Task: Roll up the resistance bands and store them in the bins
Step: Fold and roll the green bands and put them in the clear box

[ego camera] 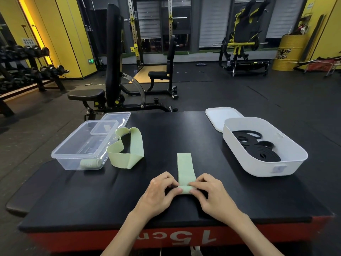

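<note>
A light green resistance band lies flat on the black platform, its near end curled into a small roll. My left hand and my right hand pinch that roll from either side with fingers and thumbs. A second green band lies loose and unrolled beside the clear plastic bin. Inside that bin's near corner sits one rolled green band. The white bin at right holds coiled black bands.
A clear lid lies behind the clear bin and a white lid behind the white bin. Beyond the platform stand an adjustable bench, a dumbbell rack at left and a yellow drum at right.
</note>
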### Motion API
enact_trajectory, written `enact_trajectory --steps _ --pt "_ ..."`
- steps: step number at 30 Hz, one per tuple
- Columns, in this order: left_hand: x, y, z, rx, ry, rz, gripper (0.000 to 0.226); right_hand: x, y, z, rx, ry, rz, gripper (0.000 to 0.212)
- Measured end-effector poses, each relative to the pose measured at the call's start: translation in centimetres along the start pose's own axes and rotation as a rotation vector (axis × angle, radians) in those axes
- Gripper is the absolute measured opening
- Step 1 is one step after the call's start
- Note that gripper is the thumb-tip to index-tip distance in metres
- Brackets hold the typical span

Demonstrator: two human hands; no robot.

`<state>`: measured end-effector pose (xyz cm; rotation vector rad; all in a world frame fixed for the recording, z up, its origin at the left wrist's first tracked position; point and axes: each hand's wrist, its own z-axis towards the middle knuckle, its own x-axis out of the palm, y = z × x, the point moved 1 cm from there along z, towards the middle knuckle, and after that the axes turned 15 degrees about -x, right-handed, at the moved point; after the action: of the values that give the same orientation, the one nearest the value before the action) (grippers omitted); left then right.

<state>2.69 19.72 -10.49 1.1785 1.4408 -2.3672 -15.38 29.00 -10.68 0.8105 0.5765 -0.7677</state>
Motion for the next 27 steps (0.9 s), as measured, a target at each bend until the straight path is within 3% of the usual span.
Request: enact_trajectory --steps 8,27 --pt "0.02 0.23 0.03 -0.003 0.015 -0.015 0.027 -0.11 0.49 -0.46 -0.014 0.028 -0.015 0.027" --pt "0.05 0.45 0.20 0.023 0.034 -0.024 0.018 0.01 0.24 -0.39 0.008 -0.001 -0.002 0.024"
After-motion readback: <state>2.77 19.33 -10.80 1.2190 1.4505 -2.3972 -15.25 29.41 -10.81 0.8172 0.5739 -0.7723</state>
